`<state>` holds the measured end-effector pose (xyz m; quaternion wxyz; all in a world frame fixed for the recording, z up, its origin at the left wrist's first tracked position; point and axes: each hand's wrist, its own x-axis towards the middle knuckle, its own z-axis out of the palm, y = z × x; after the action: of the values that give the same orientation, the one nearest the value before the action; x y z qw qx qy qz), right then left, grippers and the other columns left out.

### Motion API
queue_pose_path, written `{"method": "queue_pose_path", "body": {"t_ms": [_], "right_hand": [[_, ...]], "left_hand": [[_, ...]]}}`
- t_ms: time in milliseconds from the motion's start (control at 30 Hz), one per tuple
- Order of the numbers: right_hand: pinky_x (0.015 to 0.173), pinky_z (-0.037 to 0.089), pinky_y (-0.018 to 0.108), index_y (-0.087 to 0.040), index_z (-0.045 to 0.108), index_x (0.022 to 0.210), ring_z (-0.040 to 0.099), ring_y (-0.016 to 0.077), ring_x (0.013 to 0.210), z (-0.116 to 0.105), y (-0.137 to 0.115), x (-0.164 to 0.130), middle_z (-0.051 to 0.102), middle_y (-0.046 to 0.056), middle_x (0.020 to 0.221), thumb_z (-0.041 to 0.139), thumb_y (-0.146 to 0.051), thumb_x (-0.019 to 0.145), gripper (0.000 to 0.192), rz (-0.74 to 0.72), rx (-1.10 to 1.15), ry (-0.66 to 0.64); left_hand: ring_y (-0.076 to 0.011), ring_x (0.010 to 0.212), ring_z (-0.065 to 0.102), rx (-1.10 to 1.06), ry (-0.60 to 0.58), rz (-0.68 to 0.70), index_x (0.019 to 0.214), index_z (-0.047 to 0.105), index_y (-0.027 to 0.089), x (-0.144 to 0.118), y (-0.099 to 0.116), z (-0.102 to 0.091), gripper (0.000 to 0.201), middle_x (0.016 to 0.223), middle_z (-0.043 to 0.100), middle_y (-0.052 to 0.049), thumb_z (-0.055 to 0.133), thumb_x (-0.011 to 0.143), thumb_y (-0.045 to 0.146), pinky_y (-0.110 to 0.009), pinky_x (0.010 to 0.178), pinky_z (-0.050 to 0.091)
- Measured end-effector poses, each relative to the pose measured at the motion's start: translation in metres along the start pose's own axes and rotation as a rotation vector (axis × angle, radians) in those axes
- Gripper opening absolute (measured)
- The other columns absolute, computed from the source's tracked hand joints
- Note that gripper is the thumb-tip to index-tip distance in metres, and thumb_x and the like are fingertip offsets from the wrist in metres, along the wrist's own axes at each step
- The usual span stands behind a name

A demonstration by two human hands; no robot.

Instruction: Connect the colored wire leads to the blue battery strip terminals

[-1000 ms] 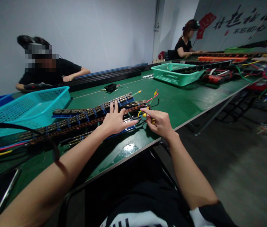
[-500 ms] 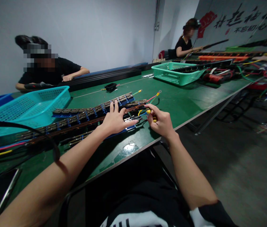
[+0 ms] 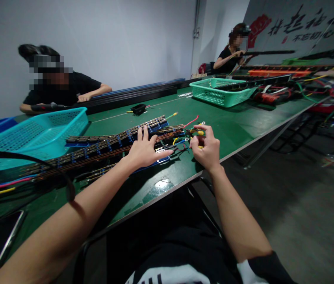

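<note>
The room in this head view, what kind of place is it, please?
Most likely an electrical assembly workshop. A long green table carries contact strips with coloured wires, plastic baskets hold parts, and other people sit working along it. The left hand rests on the strips; the right hand holds wires.

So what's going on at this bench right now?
A person sits at a green table, left hand pressed flat on long metal strips with blue clips. The right hand pinches yellow-sleeved wire ends at the strips' end, where red, blue and green wires bunch. A blue basket sits to the left and a green basket farther along. Two other people work across the table.
</note>
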<state>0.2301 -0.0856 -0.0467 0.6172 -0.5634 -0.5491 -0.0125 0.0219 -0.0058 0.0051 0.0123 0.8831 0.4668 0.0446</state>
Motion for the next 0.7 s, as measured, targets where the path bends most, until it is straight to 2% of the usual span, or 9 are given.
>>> {"method": "queue_pose_path", "body": {"t_ms": [267, 500, 600, 700], "right_hand": [[0.051, 0.049, 0.024, -0.021, 0.056, 0.115, 0.059, 0.0116, 0.047, -0.0005, -0.0012, 0.0021, 0.06, -0.007, 0.058, 0.055, -0.02, 0.083, 0.032, 0.043, 0.003, 0.068], [0.051, 0.049, 0.024, -0.023, 0.056, 0.114, 0.059, 0.012, 0.046, 0.0003, 0.0015, 0.0021, 0.059, -0.007, 0.059, 0.056, -0.02, 0.083, 0.031, 0.053, 0.028, 0.074], [0.054, 0.049, 0.024, -0.023, 0.055, 0.114, 0.06, 0.0109, 0.049, -0.0006, 0.0008, 0.0017, 0.062, -0.006, 0.064, 0.054, -0.019, 0.084, 0.03, -0.005, -0.01, 0.019], [0.058, 0.05, 0.023, -0.022, 0.053, 0.118, 0.06, 0.009, 0.053, -0.0024, -0.0025, 0.0009, 0.07, -0.002, 0.08, 0.054, -0.018, 0.085, 0.033, -0.12, -0.033, -0.061]], "left_hand": [[-0.0461, 0.154, -0.005, 0.002, -0.009, 0.0, 0.153, 0.041, 0.013, 0.0003, -0.0004, -0.0002, 0.114, 0.169, 0.0, -0.021, 0.029, 0.076, 0.096, -0.059, 0.118, 0.028], [-0.0456, 0.154, -0.006, 0.002, -0.016, -0.006, 0.153, 0.042, 0.014, -0.0001, 0.0, -0.0008, 0.111, 0.17, 0.002, -0.018, 0.03, 0.077, 0.095, -0.058, 0.118, 0.03], [-0.0461, 0.154, -0.005, 0.009, -0.012, -0.002, 0.153, 0.041, 0.013, 0.0, 0.0006, -0.0006, 0.111, 0.169, 0.002, -0.019, 0.031, 0.078, 0.094, -0.058, 0.118, 0.029], [-0.0466, 0.154, -0.003, 0.016, 0.001, 0.002, 0.152, 0.043, 0.013, 0.0, 0.0011, -0.0003, 0.11, 0.169, 0.003, -0.02, 0.032, 0.078, 0.093, -0.058, 0.119, 0.028]]}}
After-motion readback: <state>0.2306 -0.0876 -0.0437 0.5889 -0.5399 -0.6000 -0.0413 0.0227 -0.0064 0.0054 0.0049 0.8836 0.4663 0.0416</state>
